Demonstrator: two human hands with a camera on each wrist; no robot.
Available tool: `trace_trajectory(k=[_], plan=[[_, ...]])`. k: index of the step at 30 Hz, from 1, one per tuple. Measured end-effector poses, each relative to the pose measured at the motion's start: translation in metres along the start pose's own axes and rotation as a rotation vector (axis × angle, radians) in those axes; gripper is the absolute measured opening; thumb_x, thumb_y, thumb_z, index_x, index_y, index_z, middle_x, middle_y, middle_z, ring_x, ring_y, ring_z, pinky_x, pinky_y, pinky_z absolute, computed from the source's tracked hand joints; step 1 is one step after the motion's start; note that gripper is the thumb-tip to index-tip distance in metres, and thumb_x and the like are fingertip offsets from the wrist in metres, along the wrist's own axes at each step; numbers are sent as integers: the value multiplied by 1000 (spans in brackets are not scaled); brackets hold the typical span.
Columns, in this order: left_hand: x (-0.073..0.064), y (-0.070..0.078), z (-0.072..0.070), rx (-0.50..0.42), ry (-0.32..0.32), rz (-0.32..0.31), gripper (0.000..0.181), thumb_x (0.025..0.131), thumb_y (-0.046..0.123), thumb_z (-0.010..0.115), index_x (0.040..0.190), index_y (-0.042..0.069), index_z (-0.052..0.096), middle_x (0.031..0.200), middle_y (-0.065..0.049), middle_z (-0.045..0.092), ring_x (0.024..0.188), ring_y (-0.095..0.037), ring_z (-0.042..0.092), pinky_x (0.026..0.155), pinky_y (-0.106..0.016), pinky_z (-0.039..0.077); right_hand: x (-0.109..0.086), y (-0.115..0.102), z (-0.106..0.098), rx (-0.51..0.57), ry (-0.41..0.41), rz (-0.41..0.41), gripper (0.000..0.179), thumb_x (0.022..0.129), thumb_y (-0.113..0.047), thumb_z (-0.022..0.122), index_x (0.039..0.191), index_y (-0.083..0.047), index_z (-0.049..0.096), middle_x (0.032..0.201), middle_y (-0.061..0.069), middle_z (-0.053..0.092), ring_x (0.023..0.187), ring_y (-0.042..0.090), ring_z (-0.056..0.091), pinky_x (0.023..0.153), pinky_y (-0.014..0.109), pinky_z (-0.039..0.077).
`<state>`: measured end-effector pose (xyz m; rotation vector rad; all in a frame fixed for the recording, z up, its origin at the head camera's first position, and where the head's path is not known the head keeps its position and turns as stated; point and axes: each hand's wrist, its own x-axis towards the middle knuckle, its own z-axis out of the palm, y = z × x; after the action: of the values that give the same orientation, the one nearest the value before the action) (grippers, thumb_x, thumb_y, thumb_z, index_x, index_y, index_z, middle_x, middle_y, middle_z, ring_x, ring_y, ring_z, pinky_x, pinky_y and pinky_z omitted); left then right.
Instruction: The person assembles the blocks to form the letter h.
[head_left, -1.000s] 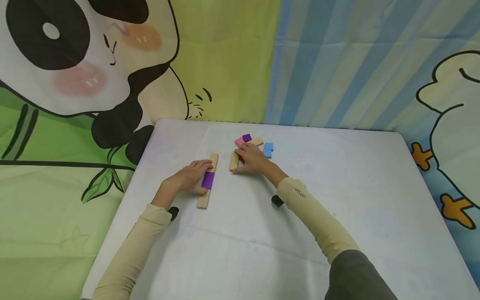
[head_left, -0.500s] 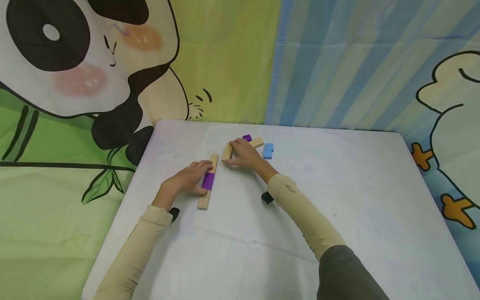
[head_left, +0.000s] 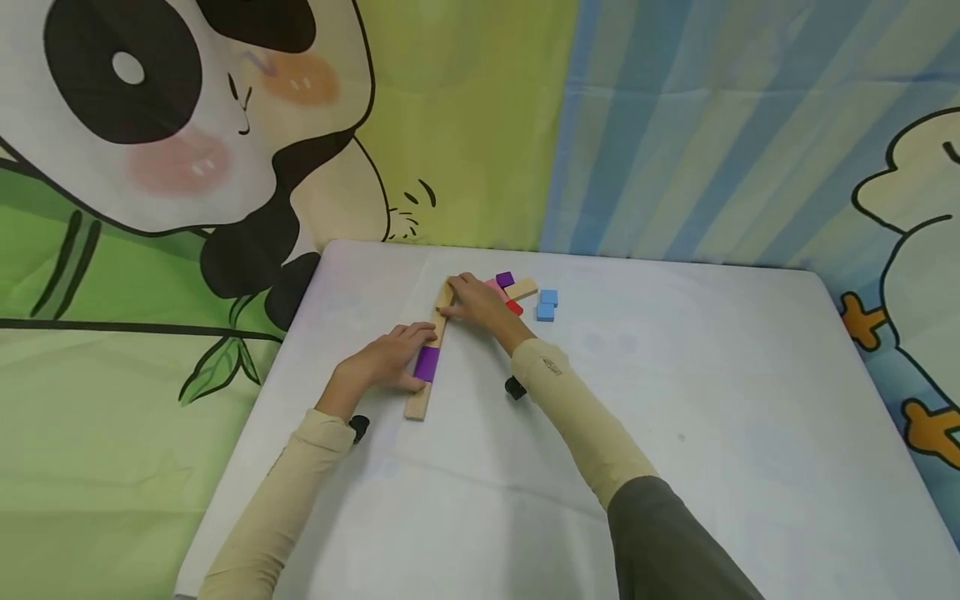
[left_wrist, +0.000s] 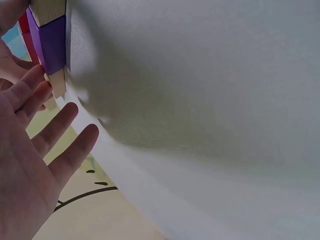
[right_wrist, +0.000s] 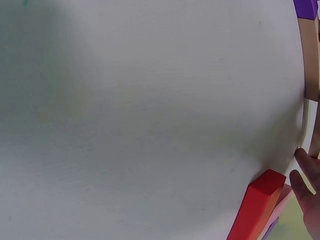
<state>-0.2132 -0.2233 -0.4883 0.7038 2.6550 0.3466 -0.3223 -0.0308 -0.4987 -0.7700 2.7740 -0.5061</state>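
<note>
A row of wooden blocks runs up the left of the white table in the head view: a plain block [head_left: 417, 402], a purple block [head_left: 427, 364], then another plain block [head_left: 439, 327]. My left hand [head_left: 384, 358] lies along the row's left side, thumb and fingertips touching it. Its fingers stretch out fairly straight beside the purple block [left_wrist: 51, 42] in the left wrist view. At the far end my right hand [head_left: 483, 304] pinches a plain wooden block [head_left: 446, 295]. In the right wrist view a small gap shows between it and the row's plain block [right_wrist: 310, 60].
Right of my right hand lie a pink block [head_left: 495, 288], a small purple block [head_left: 506, 279], a plain block [head_left: 521, 288], a red block [head_left: 514, 307] and blue blocks [head_left: 546, 312]. A printed curtain [head_left: 480, 125] hangs behind the table [head_left: 637, 400].
My right hand has carried the plain wooden block left from beside the loose blocks to the row's far end, uncovering the red and pink blocks. The left hand stays at the row.
</note>
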Motion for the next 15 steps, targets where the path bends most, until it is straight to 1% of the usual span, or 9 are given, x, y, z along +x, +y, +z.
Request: trace_trajectory(k=[5, 11, 15], plan=[[-1, 5, -2, 10, -3, 7, 84, 78, 36, 78, 145, 8, 36, 157, -9, 28, 139, -35, 35, 107, -55, 39, 3, 3, 2, -31, 6, 4, 69, 92, -47, 61, 145, -9, 39, 145, 12, 46, 131, 25, 50, 106, 37, 45], [-1, 7, -3, 11, -17, -23, 85, 79, 35, 78, 146, 10, 34, 158, -8, 25, 140, -34, 33, 109, -55, 37, 6, -1, 0, -37, -37, -3, 62, 92, -43, 61, 140, -8, 44, 144, 10, 49, 132, 25, 49, 111, 35, 40], [-2, 6, -3, 10, -18, -29, 84, 79, 35, 78, 146, 10, 34, 158, -8, 25, 140, -34, 33, 109, -55, 37, 5, -6, -4, -51, -67, 3, 53, 94, -40, 60, 134, -8, 48, 139, 10, 54, 127, 26, 52, 108, 36, 42]])
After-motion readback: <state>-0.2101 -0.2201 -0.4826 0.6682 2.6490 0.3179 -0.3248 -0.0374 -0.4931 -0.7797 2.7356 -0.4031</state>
